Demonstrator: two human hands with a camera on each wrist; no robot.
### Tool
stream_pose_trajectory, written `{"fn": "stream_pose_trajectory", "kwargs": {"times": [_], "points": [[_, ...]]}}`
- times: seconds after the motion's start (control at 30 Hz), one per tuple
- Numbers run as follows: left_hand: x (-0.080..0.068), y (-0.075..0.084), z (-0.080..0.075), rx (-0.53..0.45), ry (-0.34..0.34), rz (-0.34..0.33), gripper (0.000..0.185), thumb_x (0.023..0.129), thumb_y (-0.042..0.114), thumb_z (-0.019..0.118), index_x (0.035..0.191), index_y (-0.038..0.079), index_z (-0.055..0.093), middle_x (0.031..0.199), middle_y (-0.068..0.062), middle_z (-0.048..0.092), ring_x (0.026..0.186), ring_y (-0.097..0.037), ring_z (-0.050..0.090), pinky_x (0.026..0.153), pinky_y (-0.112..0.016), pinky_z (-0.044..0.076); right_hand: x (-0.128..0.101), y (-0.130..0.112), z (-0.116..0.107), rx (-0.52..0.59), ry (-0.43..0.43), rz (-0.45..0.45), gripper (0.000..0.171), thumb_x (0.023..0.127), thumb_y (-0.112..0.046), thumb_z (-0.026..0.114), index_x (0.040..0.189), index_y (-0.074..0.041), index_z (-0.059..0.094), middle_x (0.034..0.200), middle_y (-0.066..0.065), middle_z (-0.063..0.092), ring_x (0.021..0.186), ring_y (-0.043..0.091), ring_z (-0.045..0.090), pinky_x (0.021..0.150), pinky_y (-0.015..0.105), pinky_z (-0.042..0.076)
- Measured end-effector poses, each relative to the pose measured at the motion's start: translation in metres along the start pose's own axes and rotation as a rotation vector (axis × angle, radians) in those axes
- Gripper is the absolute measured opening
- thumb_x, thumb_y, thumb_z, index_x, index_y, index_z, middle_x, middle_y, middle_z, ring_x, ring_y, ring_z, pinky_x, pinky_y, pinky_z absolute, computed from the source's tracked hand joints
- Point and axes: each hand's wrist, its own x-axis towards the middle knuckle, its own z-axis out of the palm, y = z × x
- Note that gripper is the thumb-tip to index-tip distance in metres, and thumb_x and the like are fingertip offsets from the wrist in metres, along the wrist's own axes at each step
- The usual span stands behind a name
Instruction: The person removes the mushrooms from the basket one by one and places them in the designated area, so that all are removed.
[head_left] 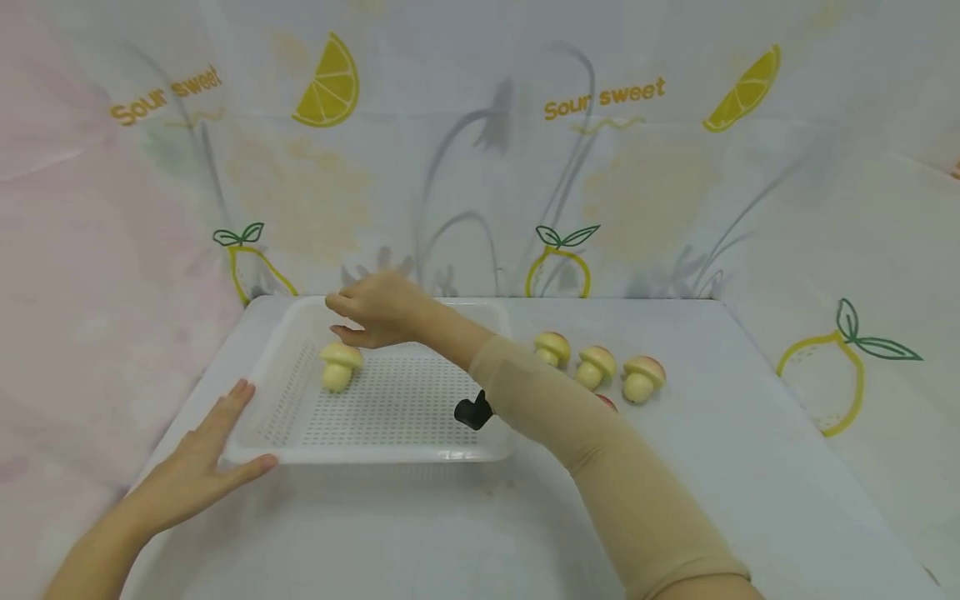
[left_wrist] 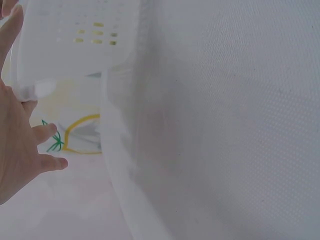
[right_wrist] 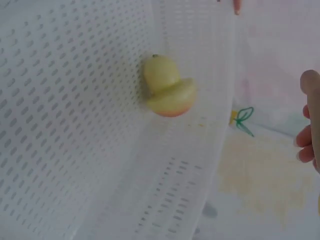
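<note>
Your right hand (head_left: 378, 310) hovers over the far left part of a white perforated tray (head_left: 390, 450), its fingers (head_left: 347, 333) relaxed and loosely extended, holding nothing. Just below those fingers, a pale yellow toy mushroom (head_left: 339, 364) lies inside the tray near its far left corner; from the head view you cannot tell whether the fingertips touch it. In the right wrist view the same mushroom (right_wrist: 167, 88) rests alone on the slotted tray floor, close to the tray wall.

Your left hand (head_left: 197, 467) lies flat on the white surface (head_left: 750, 467), fingers straight, with the fingertips against the tray's near left corner.

To the right of the tray, three more mushrooms (head_left: 597, 365) with pink-tinged caps stand in a row on the surface, well apart from your hands. Your right forearm, in a beige sleeve (head_left: 600, 450), crosses above the tray's right edge.
</note>
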Motion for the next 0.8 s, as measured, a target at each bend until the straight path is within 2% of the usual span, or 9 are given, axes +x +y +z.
{"fn": "stream_pose_trajectory", "kwargs": {"times": [0.1, 0.2, 0.3, 0.4, 0.47, 0.57, 0.8], "points": [[0.0, 0.0, 0.0, -0.009, -0.019, -0.017, 0.096, 0.09, 0.037, 0.066, 0.156, 0.019, -0.002, 0.161, -0.013, -0.002, 0.142, -0.048, 0.005, 0.099, -0.076, 0.002, 0.002, -0.004, 0.011, -0.042, -0.042, -0.019, 0.038, 0.096, -0.048, 0.042, 0.099, -0.013, 0.058, 0.072, -0.007, 0.056, 0.056, 0.007, 0.044, 0.046, 0.022, 0.022], [0.0, 0.001, 0.0, -0.011, -0.023, -0.023, 0.097, 0.09, 0.037, 0.066, 0.156, 0.018, -0.001, 0.161, -0.013, -0.003, 0.141, -0.049, 0.005, 0.099, -0.076, 0.001, 0.005, -0.008, 0.019, -0.068, -0.106, -0.035, 0.048, 0.094, -0.057, 0.038, 0.111, -0.015, 0.055, 0.083, -0.007, 0.058, 0.066, 0.011, 0.054, 0.046, 0.024, 0.03], [0.0, 0.001, 0.0, -0.007, -0.021, -0.024, 0.097, 0.09, 0.036, 0.067, 0.156, 0.017, -0.001, 0.161, -0.014, -0.002, 0.141, -0.049, 0.006, 0.099, -0.076, 0.002, 0.007, -0.013, 0.027, -0.019, -0.194, -0.057, 0.056, 0.092, -0.06, 0.041, 0.127, -0.017, 0.05, 0.107, -0.004, 0.059, 0.088, 0.015, 0.059, 0.055, 0.025, 0.043], [0.0, 0.002, -0.001, -0.004, -0.023, -0.025, 0.096, 0.09, 0.036, 0.066, 0.156, 0.017, -0.001, 0.161, -0.014, -0.003, 0.142, -0.048, 0.004, 0.1, -0.076, 0.002, 0.008, -0.016, 0.039, 0.064, -0.271, -0.086, 0.065, 0.091, -0.06, 0.046, 0.14, -0.019, 0.042, 0.13, 0.002, 0.05, 0.102, 0.019, 0.056, 0.069, 0.026, 0.05], [-0.001, 0.002, 0.0, -0.01, -0.022, -0.026, 0.096, 0.09, 0.036, 0.066, 0.156, 0.018, -0.001, 0.161, -0.013, -0.002, 0.142, -0.048, 0.003, 0.1, -0.076, 0.002, 0.008, -0.02, 0.046, 0.112, -0.296, -0.094, 0.068, 0.09, -0.06, 0.049, 0.143, -0.02, 0.041, 0.138, 0.006, 0.045, 0.106, 0.021, 0.055, 0.077, 0.028, 0.05], [-0.002, 0.002, 0.001, -0.02, -0.022, -0.023, 0.096, 0.09, 0.036, 0.066, 0.156, 0.019, -0.002, 0.161, -0.012, -0.002, 0.142, -0.048, 0.002, 0.1, -0.076, 0.002, 0.007, -0.025, 0.056, 0.17, -0.336, -0.073, 0.069, 0.089, -0.061, 0.051, 0.144, -0.022, 0.041, 0.142, 0.007, 0.042, 0.106, 0.021, 0.055, 0.08, 0.029, 0.049], [-0.002, 0.002, 0.0, -0.008, -0.01, -0.026, 0.096, 0.09, 0.036, 0.066, 0.156, 0.018, -0.001, 0.161, -0.012, -0.001, 0.141, -0.05, 0.005, 0.1, -0.076, 0.004, 0.012, -0.033, 0.068, 0.156, -0.396, -0.032, 0.07, 0.087, -0.063, 0.051, 0.146, -0.026, 0.039, 0.146, 0.005, 0.037, 0.107, 0.019, 0.054, 0.072, 0.028, 0.051]]}}
